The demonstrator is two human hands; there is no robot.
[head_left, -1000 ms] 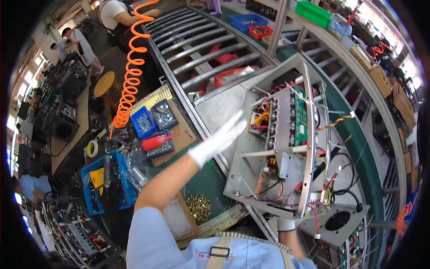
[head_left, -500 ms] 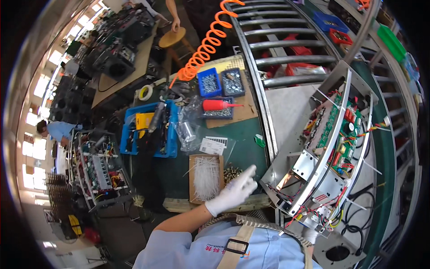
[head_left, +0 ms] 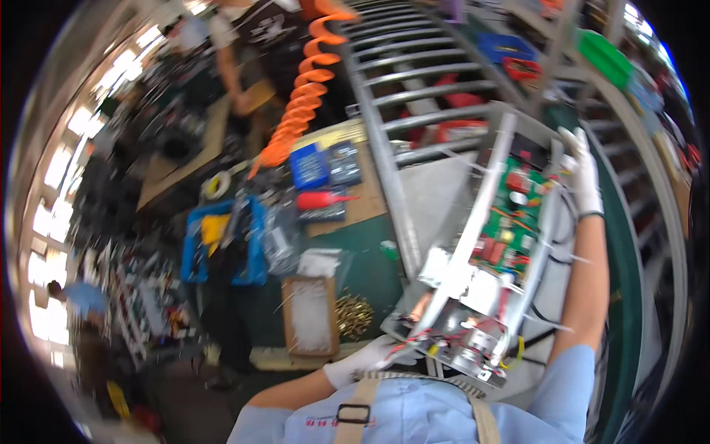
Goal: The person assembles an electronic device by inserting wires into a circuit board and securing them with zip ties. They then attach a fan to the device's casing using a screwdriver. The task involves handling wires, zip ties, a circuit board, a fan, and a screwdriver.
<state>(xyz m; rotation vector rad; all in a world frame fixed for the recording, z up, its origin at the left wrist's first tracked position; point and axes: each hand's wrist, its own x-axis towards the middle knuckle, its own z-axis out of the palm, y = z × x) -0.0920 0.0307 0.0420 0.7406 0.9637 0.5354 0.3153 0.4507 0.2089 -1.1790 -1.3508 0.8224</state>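
- Metal chassis: lies slantwise on the pale sheet at the conveyor's near end, beyond the bench's right edge. Green circuit board exposed; red wires loose at its near end.
- Right hand: gloved, fingers extended, not closed around anything, beside the chassis's far right corner; contact cannot be confirmed.
- Left hand: gloved, at the chassis's near left corner; blurred, so opening and grip cannot be determined.
- Handling, as judged: bear on rigid frame edges at opposite corners, sparing board and wires; keep fingertips from beneath the base.
- Bench: brass fasteners toward the near right corner; cardboard box left of them, along the near edge.
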